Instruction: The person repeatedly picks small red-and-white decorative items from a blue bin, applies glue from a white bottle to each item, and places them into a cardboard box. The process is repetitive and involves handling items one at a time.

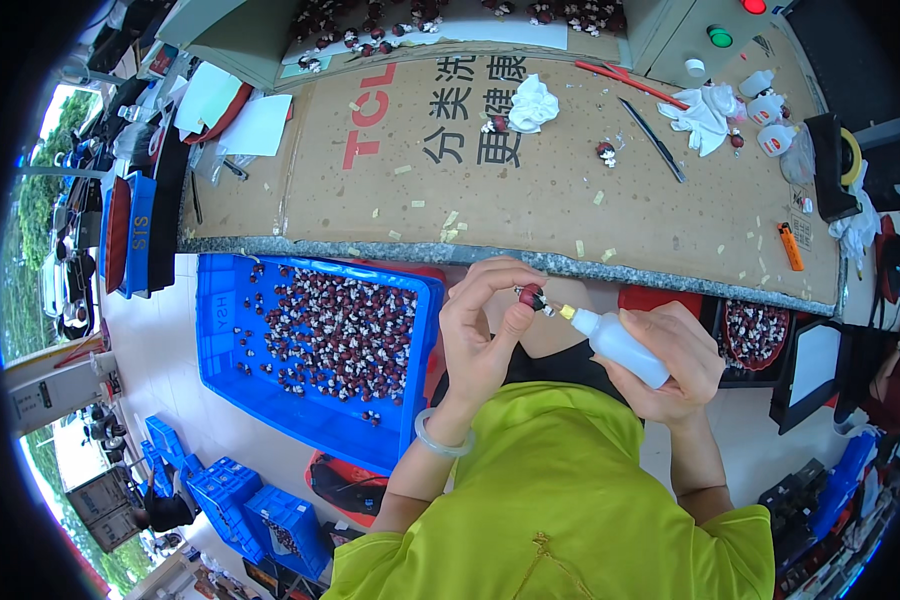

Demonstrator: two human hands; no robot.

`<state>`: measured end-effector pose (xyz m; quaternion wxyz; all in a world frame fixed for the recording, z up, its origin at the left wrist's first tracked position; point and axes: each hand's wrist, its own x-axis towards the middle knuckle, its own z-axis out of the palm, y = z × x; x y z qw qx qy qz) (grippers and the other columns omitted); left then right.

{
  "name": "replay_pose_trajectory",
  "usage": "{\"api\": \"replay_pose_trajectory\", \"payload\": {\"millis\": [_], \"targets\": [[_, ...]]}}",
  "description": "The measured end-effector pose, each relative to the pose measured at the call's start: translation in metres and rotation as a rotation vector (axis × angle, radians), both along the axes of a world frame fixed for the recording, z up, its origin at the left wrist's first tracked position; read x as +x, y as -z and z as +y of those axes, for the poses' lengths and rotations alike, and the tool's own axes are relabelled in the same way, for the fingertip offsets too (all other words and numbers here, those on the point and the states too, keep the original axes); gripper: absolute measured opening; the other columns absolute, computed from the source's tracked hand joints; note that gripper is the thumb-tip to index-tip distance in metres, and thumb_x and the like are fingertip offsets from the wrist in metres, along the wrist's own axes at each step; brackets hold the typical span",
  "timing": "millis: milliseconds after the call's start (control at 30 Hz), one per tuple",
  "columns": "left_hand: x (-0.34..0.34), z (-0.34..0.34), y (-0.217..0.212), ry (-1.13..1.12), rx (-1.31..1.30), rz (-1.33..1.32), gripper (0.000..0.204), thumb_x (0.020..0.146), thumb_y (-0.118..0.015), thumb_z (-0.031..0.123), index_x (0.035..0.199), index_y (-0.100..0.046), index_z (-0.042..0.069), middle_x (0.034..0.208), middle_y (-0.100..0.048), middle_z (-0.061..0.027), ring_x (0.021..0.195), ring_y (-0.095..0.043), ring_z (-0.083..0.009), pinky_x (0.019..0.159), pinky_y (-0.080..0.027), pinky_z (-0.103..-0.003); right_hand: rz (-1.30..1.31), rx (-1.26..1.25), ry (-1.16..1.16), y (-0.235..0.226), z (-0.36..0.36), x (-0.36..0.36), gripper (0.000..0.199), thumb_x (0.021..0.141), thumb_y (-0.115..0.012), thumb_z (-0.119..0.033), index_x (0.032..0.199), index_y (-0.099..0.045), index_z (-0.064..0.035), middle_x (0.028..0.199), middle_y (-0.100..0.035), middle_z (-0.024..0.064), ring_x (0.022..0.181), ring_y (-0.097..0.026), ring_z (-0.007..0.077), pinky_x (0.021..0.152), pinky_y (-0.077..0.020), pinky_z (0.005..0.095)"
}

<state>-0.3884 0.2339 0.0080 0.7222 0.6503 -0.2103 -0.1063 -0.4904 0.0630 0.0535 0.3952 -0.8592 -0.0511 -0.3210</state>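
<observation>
My left hand pinches a small dark-red and white figurine between thumb and forefinger, just in front of the table edge. My right hand is wrapped round a translucent white squeeze bottle, which lies tilted in the grip. Its yellowish nozzle tip points left at the figurine, close to its white part; whether the two touch I cannot tell. To the left of my left hand stands a blue bin holding many similar red and white pieces.
A cardboard-covered table spans the front. On it lie crumpled tissue, a black pen-like tool, an orange lighter and white bottles. A basket of pieces sits at right; blue crates stand on the floor lower left.
</observation>
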Motion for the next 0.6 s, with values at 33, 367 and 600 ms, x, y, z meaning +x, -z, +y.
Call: {"api": "replay_pose_trajectory", "payload": {"millis": [33, 367, 600], "targets": [[0.0, -0.0002, -0.0007, 0.0, -0.001, 0.0, 0.032, 0.085, -0.07, 0.03, 0.094, -0.068, 0.0, 0.094, -0.067, -0.0092, 0.096, -0.06, -0.0224, 0.087, -0.044, -0.035, 0.0, 0.002, -0.007, -0.0007, -0.0002, -0.0001, 0.042, 0.056, -0.081, 0.002, 0.095, -0.066, 0.0065, 0.077, -0.068, 0.0175, 0.063, -0.065, 0.0274, 0.055, -0.0493, 0.0304], [-0.0009, -0.0005, 0.0009, 0.001, -0.001, 0.008, 0.03, 0.084, -0.07, 0.029, 0.094, -0.068, 0.0, 0.094, -0.068, -0.0087, 0.096, -0.06, -0.0224, 0.087, -0.044, -0.035, -0.002, 0.0, 0.0, 0.0008, -0.0005, -0.0007, 0.041, 0.055, -0.082, 0.0, 0.093, -0.066, 0.0073, 0.074, -0.067, 0.0178, 0.062, -0.066, 0.0281, 0.056, -0.0497, 0.0315], [-0.0007, -0.0006, 0.0, -0.004, -0.002, 0.007, 0.03, 0.084, -0.07, 0.029, 0.093, -0.068, 0.001, 0.094, -0.067, -0.0084, 0.095, -0.06, -0.0222, 0.086, -0.044, -0.034, 0.0, -0.012, -0.001, 0.0002, -0.0005, -0.0002, 0.042, 0.055, -0.082, 0.0, 0.093, -0.066, 0.0073, 0.074, -0.067, 0.0179, 0.062, -0.065, 0.0281, 0.056, -0.0497, 0.0315]]}}
